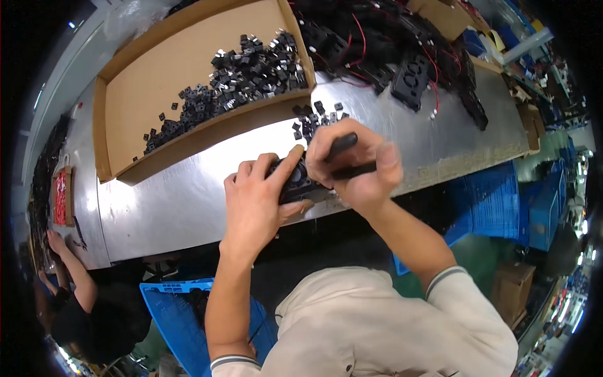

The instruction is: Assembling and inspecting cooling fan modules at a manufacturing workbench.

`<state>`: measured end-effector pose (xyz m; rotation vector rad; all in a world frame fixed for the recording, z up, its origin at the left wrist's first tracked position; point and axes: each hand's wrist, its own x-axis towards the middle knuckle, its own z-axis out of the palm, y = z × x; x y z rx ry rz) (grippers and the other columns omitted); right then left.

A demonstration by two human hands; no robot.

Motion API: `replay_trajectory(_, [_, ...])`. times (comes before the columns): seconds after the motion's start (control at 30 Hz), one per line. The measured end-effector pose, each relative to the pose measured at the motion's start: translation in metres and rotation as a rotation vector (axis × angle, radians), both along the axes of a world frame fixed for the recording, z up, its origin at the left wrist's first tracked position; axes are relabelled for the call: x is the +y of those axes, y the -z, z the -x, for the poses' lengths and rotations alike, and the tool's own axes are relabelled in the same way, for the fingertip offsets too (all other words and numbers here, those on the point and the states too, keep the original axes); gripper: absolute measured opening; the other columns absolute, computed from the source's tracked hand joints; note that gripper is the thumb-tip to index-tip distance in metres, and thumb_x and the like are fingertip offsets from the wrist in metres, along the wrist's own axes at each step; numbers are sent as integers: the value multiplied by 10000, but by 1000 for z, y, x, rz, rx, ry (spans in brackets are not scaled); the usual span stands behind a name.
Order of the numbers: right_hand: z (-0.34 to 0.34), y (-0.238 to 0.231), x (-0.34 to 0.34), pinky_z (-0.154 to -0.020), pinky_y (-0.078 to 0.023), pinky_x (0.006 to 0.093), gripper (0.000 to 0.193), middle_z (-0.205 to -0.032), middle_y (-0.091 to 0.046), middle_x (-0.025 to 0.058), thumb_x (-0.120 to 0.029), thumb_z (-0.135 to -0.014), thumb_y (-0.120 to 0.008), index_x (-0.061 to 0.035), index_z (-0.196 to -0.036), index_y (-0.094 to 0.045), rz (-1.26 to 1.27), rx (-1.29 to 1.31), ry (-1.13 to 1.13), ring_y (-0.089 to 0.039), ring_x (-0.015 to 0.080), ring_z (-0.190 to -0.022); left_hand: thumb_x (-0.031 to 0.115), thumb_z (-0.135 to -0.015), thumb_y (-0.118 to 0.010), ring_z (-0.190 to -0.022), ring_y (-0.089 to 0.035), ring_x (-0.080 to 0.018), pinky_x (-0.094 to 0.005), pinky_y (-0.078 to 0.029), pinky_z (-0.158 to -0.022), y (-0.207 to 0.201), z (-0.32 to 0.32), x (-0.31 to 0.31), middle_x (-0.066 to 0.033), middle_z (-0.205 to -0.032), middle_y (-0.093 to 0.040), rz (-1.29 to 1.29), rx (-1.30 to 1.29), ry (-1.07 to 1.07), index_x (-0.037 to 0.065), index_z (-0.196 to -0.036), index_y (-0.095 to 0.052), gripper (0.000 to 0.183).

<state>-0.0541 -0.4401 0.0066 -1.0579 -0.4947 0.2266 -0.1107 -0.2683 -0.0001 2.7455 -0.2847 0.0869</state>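
Observation:
My left hand [254, 195] is closed over a black plastic housing [296, 183] near the table's front edge, its fingers spread along the top and the thumb on the near side. Close on its right, my right hand [358, 166] grips a pair of black-handled pliers [342, 146], the two handles apart in the palm. The jaws are hidden behind the hand, by the housing. Just beyond both hands lies a small heap of little black square parts [319, 116].
A shallow cardboard tray [204, 129] holds many small black parts with shiny metal ends. Black housings with red wires [411, 78] are piled at the far right. Blue crates [483, 198] stand below the table. At the far left a co-worker's arm [78, 270] reaches onto the table.

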Motion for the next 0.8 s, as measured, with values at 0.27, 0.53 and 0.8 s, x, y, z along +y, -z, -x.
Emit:
replay_trajectory(0.27, [-1, -17, -4, -495, -362, 289, 822, -757, -532, 118, -784, -850, -381, 18, -924, -543, 110, -1, 88, -479, 185, -574, 318, -669, -837, -1047, -551, -287, -467, -411, -898, -5, -2, 2, -57, -1152, -571, -40, 26, -8, 266, -1387, -522, 786])
replay_trajectory(0.53, [-5, -34, -15, -512, -407, 283, 1017, -770, -546, 104, -930, -751, -309, 19, -1040, -536, -154, 82, 110, -524, 181, -604, 290, -680, -851, -998, -586, -283, -414, -469, -864, -17, 0, 16, -78, -1116, -599, 181, 122, -37, 172, -1405, -521, 805])
replay_trajectory(0.8, [21, -46, -8, -584, -429, 220, 403, -851, -582, 20, 4, -820, -695, -9, -1205, -576, 412, -156, 204, -520, 75, -679, 669, -909, -478, -920, -684, -229, -334, -567, -824, -8, 32, 22, -135, -1140, -652, 1818, 584, -175, -5, -1333, -485, 797])
